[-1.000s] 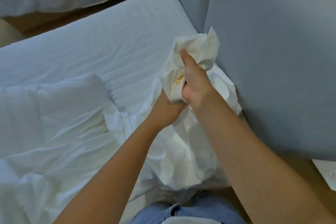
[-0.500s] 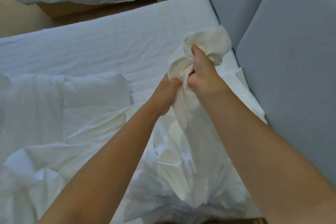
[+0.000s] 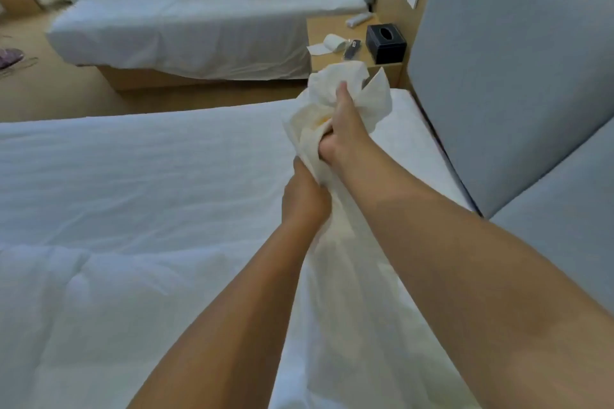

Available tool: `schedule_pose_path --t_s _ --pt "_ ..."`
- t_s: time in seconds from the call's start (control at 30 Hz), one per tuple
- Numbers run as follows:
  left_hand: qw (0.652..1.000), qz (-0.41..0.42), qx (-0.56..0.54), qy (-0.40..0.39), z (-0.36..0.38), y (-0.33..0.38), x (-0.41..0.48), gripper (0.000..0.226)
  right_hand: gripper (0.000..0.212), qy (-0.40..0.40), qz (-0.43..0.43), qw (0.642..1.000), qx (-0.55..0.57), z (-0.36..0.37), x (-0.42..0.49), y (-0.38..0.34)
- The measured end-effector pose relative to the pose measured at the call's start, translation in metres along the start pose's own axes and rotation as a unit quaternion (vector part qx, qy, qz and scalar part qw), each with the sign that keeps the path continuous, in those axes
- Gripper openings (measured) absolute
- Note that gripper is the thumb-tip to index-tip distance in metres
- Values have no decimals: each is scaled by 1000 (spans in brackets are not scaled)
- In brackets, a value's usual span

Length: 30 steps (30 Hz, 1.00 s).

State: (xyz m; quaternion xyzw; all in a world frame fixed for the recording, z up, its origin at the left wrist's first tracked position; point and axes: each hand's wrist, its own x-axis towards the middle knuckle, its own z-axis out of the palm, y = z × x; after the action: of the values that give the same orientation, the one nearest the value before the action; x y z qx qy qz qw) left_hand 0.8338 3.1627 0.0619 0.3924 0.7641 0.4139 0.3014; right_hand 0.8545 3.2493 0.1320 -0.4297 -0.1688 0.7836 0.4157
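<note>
Both hands are bunching a white cloth (image 3: 335, 103) up over the bed (image 3: 139, 173). The right hand (image 3: 342, 129) clenches its gathered top near the grey headboard (image 3: 508, 83); the left hand (image 3: 304, 199) grips the cloth just below. Beyond, a black tissue box (image 3: 385, 43) sits on the table (image 3: 320, 33).

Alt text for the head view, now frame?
Two hands hold a bunched white cloth cover over a white-sheeted bed: right hand clenched near its top, left hand gripping below. Grey padded headboard at right; behind, a wooden nightstand with a black tissue box and a second unmade bed.
</note>
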Motion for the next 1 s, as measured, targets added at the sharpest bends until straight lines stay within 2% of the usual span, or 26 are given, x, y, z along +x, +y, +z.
schedule_pose_path --t_s 0.07,0.1,0.13,0.17,0.2,0.23,0.3,0.33,0.37,0.47,0.57,0.6,0.67,0.7,0.73,0.77,0.83,0.87,0.9,1.0 --pt "993 -94 8 68 7 -66 26 25 78 -58 33 990 -122 -30 41 45" --pt "987 -134 12 91 11 -99 36 27 91 -61 27 975 -210 -53 61 66" --pt "979 -172 11 106 16 -132 44 33 98 -45 2 950 -309 -84 79 85" --pt "973 -208 -2 104 24 -162 49 42 100 -12 -26 909 -416 -121 96 106" --pt "968 -235 -23 83 34 -191 53 55 98 31 -42 846 -530 -160 110 126" --pt "966 -250 -31 49 47 -216 53 70 94 63 -38 768 -637 -199 119 148" --pt "968 -243 66 -20 79 -253 51 102 79 67 -57 616 -783 -259 125 195" --pt "964 -226 133 -39 95 -266 49 113 69 62 -107 562 -818 -278 125 216" --pt "962 -207 175 -40 108 -275 47 118 65 67 -157 534 -828 -287 126 232" --pt "965 -153 211 -13 130 -290 50 104 61 82 -254 513 -816 -284 131 243" --pt "968 -104 229 2 128 -289 52 92 52 80 -291 493 -816 -276 134 236" --pt "973 -79 219 9 124 -286 53 87 52 65 -274 520 -806 -274 134 230" --pt "986 1 164 20 114 -280 57 71 59 6 -171 628 -759 -272 127 206" --pt "989 45 139 17 108 -278 61 62 57 -3 -125 667 -734 -277 122 192" --pt "988 83 127 12 102 -277 67 56 52 1 -81 665 -742 -284 114 176" --pt "986 111 128 2 96 -278 73 53 52 8 -22 629 -777 -291 104 161" --pt "976 153 151 -34 86 -280 85 53 56 5 72 521 -851 -304 85 151" --pt "971 165 163 -52 83 -282 90 54 54 -6 69 484 -872 -307 77 156" --pt "969 169 170 -63 82 -283 93 55 46 -14 41 481 -876 -306 72 164" --pt "968 162 181 -69 85 -288 95 56 25 -14 -17 573 -820 -298 72 184"
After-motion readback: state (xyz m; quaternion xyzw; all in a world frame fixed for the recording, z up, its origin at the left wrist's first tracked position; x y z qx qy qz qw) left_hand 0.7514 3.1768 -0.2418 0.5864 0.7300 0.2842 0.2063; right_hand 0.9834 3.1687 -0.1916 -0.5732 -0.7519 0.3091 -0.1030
